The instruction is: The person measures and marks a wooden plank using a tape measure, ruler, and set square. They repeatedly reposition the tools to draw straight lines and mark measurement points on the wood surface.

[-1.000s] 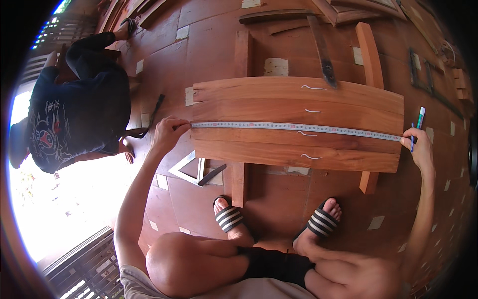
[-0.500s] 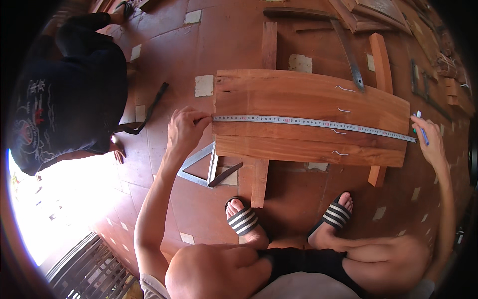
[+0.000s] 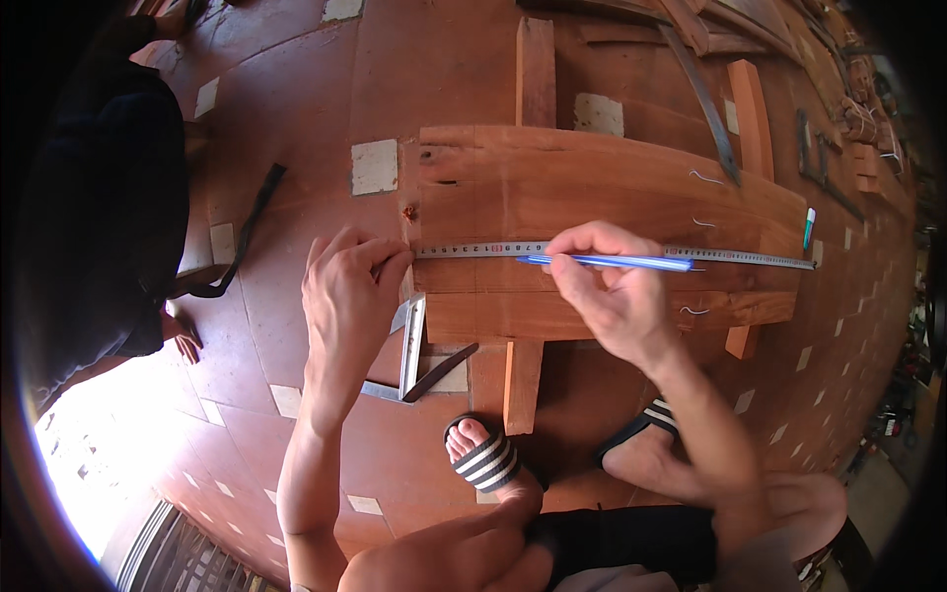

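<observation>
A reddish wooden panel [image 3: 592, 168] of several boards lies across the middle, with a pale tape measure [image 3: 730, 258] stretched along it from left to right. My left hand [image 3: 345, 281] is closed in a pinch on the tape's left end, at the panel's left edge. Over the middle of the tape, my right hand [image 3: 626, 301] holds a blue pen [image 3: 641, 262] between thumb and fingers. The pen's tip points left, close to the tape's markings; whether it touches the wood I cannot tell. My right hand hides part of the tape.
Wooden battens [image 3: 536, 74] run under the panel. A metal square [image 3: 412, 345] lies by its lower left corner, and a green and white tube [image 3: 809, 229] at its right end. One long dark blade [image 3: 700, 99] reaches its far edge. Another person [image 3: 118, 207] is at the left.
My right hand has moved left with the pen, from the tape's right end to its middle. My left hand stays at the left end. The view has shifted slightly.
</observation>
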`<state>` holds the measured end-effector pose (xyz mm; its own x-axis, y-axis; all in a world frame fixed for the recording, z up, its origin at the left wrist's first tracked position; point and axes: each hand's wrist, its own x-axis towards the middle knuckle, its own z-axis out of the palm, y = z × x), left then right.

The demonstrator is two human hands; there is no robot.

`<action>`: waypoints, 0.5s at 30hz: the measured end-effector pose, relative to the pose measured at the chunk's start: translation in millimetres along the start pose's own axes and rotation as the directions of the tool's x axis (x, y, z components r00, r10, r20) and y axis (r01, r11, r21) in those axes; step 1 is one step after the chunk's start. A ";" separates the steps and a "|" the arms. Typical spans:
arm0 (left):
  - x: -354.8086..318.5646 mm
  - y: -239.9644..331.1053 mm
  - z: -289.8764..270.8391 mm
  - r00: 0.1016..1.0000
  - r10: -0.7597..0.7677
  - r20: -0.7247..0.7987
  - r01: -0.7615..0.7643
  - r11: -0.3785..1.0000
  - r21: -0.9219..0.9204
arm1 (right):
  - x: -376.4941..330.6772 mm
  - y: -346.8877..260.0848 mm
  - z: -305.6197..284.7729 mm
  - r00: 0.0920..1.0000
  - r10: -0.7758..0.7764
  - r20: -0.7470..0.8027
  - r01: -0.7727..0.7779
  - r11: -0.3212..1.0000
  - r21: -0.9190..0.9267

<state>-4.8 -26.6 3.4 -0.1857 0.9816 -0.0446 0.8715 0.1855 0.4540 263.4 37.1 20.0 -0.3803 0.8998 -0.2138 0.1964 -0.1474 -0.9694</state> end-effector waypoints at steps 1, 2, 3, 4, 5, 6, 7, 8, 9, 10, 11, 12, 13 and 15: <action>0.0 0.5 0.1 1.000 0.003 -0.008 -0.003 1.000 -0.002 | 1.2 8.9 6.3 0.998 -0.065 -0.027 0.063 0.994 -0.090; 0.0 1.1 0.4 1.000 0.007 -0.017 -0.007 1.000 -0.003 | 1.9 16.8 11.6 0.994 -0.102 -0.043 0.097 0.990 -0.105; -0.1 1.5 0.4 1.000 0.010 -0.023 -0.010 1.000 -0.004 | 1.6 23.2 16.6 0.989 -0.135 -0.059 0.127 0.985 -0.119; -0.3 1.8 0.3 1.000 0.006 -0.015 -0.006 1.000 -0.008 | 0.4 28.3 19.6 0.983 -0.165 -0.076 0.154 0.979 -0.132; -0.8 1.9 -0.2 1.000 0.004 -0.007 -0.004 1.000 -0.010 | -0.7 32.1 21.2 0.981 -0.175 -0.084 0.162 0.976 -0.143; -0.5 1.7 -0.2 1.000 0.001 -0.003 -0.001 1.000 -0.013 | -1.0 35.1 22.2 0.978 -0.187 -0.090 0.172 0.973 -0.154; -0.3 1.4 -0.1 1.000 0.005 -0.006 -0.005 1.000 -0.023 | -1.2 37.1 22.7 0.971 -0.220 -0.099 0.203 0.967 -0.154; -0.2 0.9 0.3 1.000 0.007 -0.010 -0.007 0.999 -0.033 | -1.9 38.3 23.0 0.976 -0.190 -0.103 0.172 0.972 -0.158; -0.2 0.5 0.5 1.000 0.009 -0.015 -0.010 0.999 -0.043 | -2.6 38.6 23.2 0.977 -0.181 -0.110 0.164 0.975 -0.150; -0.2 0.0 0.8 1.000 0.012 -0.013 -0.013 0.999 -0.043 | -2.9 38.6 23.3 0.980 -0.160 -0.116 0.143 0.979 -0.146; -0.4 -0.5 1.0 1.000 0.014 -0.011 -0.015 0.999 -0.042 | -4.0 37.9 23.5 0.980 -0.161 -0.118 0.143 0.978 -0.150; -0.3 -1.1 1.3 1.000 0.017 -0.009 -0.017 0.999 -0.040 | -4.0 37.4 23.4 0.982 -0.151 -0.118 0.131 0.979 -0.158; -3.1 -0.7 -0.1 1.000 0.017 -0.002 -0.017 0.999 -0.040 | -6.1 36.2 23.7 0.982 -0.154 -0.112 0.134 0.977 -0.164; -3.3 -1.2 0.5 1.000 0.026 -0.008 -0.026 0.999 -0.041 | -7.2 35.5 23.8 0.982 -0.156 -0.106 0.132 0.970 -0.206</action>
<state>-5.0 -30.1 2.5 -0.1664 0.9857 -0.0260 0.8569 0.1576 0.4908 251.6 15.6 -15.7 -0.3080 0.9503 -0.0458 0.3264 0.0603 -0.9433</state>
